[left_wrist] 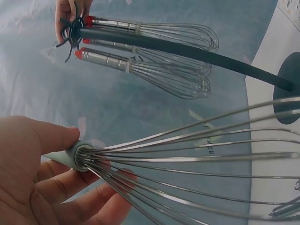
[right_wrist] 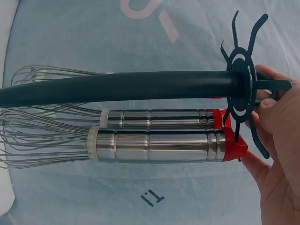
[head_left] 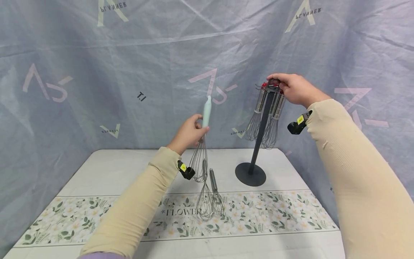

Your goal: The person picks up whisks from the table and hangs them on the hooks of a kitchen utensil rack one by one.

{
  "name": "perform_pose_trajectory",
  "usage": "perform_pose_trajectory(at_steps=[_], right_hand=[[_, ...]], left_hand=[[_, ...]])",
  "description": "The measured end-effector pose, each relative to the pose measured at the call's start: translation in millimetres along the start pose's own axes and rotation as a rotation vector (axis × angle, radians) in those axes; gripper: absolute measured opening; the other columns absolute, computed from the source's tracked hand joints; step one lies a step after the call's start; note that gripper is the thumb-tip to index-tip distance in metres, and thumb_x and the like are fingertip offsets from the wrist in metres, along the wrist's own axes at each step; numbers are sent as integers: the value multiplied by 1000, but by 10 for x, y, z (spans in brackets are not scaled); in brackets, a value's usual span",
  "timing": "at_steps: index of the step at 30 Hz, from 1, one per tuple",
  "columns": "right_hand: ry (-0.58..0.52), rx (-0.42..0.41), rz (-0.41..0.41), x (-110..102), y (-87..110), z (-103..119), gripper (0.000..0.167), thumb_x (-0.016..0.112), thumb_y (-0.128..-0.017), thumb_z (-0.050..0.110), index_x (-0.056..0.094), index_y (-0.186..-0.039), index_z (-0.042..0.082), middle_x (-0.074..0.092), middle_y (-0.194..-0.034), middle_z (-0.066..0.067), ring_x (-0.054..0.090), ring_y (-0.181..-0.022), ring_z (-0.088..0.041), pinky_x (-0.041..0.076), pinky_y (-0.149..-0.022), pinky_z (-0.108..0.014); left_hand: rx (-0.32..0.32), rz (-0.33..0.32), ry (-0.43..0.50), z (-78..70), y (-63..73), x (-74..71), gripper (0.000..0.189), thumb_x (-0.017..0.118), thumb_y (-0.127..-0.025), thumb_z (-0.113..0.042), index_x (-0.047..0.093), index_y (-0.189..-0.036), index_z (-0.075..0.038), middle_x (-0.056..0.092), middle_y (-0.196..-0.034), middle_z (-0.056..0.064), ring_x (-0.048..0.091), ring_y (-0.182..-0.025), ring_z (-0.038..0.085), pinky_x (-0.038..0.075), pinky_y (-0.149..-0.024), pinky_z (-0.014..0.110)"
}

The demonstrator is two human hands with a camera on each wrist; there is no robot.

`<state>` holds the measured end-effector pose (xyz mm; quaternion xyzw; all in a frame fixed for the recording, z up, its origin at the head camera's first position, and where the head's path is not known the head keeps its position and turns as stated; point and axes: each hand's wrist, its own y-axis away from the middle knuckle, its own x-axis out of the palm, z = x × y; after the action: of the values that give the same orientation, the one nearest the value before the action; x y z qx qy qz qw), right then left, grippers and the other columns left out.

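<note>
Mint whisk (head_left: pixel 207 112), handle up and wires down, above the counter (head_left: pixel 123 165). The left hand (head_left: pixel 188 133) pinches its handle base between thumb and fingers; the right hand (head_left: pixel 297 88), fingers curled, grips the stand (head_left: pixel 257 144) at its top. Red-tipped whisks (right_wrist: pixel 171 145) hang there. Two small whisks (head_left: pixel 212 180) lie nearby.

Wires (left_wrist: pixel 262 156), bright metal; pale handle (head_left: pixel 207 112), smooth, plastic-looking; capped handles (right_wrist: pixel 168 145), glossy metal; stand (right_wrist: pixel 154 86), matt; backdrop (head_left: pixel 145 64), creased cloth.

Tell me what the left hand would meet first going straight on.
The left hand, holding a whisk, would probably meet the curtain first, left of the stand; depth is unclear.
</note>
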<state>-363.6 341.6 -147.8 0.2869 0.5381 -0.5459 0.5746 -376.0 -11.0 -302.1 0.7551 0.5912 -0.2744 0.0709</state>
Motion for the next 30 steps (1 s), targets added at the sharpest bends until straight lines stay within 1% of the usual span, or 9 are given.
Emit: perform_pose_trajectory(at_steps=[4,6,10,13,16,17,20,26,30], right_hand=[[-43,-7,-2,11,5,-1,52,23,-108,6,37,-157,16,48,-146,-22,47,-109,-36,35,-79,-47],[-60,-5,3,16,9,3,53,21,-108,5,36,-158,16,48,-147,-22,46,-116,-35,34,-82,-48],[-69,9,9,24,7,8,54,21,-108,6,34,-159,18,47,-148,-21,45,-114,-35,35,-77,-47],[-68,13,8,29,7,6,53,21,-109,6,34,-159,19,48,-148,-20,45,-112,-34,35,-74,-45],[-68,15,1,39,5,6,53,22,-109,8,35,-159,19,48,-148,-19,46,-109,-34,35,-71,-43],[-65,15,-2,43,4,6,53,22,-109,8,36,-158,19,48,-148,-19,47,-108,-34,35,-70,-42],[-56,15,-8,55,0,14,52,22,-109,9,36,-158,20,49,-148,-18,48,-101,-33,35,-65,-41],[-31,-3,-23,62,6,24,52,23,-109,8,37,-158,19,51,-148,-17,48,-90,-31,35,-66,-40],[-31,-6,-30,70,10,24,52,23,-109,7,38,-157,19,51,-148,-16,48,-93,-32,35,-68,-41]], left_hand=[[44,6,-25,-112,-22,15,57,68,-99,-31,44,-150,-20,67,-101,5,58,-66,24,54,-56,36],[62,10,-37,-170,-37,23,57,68,-99,-32,44,-150,-21,68,-102,4,59,-65,23,55,-56,36],[87,16,-52,-285,-84,57,54,68,-99,-33,46,-147,-23,70,-103,4,60,-64,24,56,-59,39],[104,14,-85,-378,-129,97,54,68,-99,-34,47,-147,-24,70,-101,3,62,-64,23,56,-59,38],[136,8,-125,-456,-176,144,55,68,-98,-35,46,-148,-23,70,-97,2,64,-66,22,55,-58,35],[146,5,-138,-478,-187,160,56,68,-98,-35,47,-148,-23,69,-95,0,65,-66,21,54,-58,35],[169,5,-153,-530,-222,207,56,69,-98,-35,48,-148,-23,68,-93,-1,65,-67,21,55,-58,35],[205,23,-176,-649,-279,283,54,70,-97,-33,50,-146,-22,68,-91,-1,65,-72,18,53,-62,35],[216,32,-218,-720,-302,318,53,70,-97,-32,51,-146,-21,69,-89,-2,66,-72,16,53,-63,34]])
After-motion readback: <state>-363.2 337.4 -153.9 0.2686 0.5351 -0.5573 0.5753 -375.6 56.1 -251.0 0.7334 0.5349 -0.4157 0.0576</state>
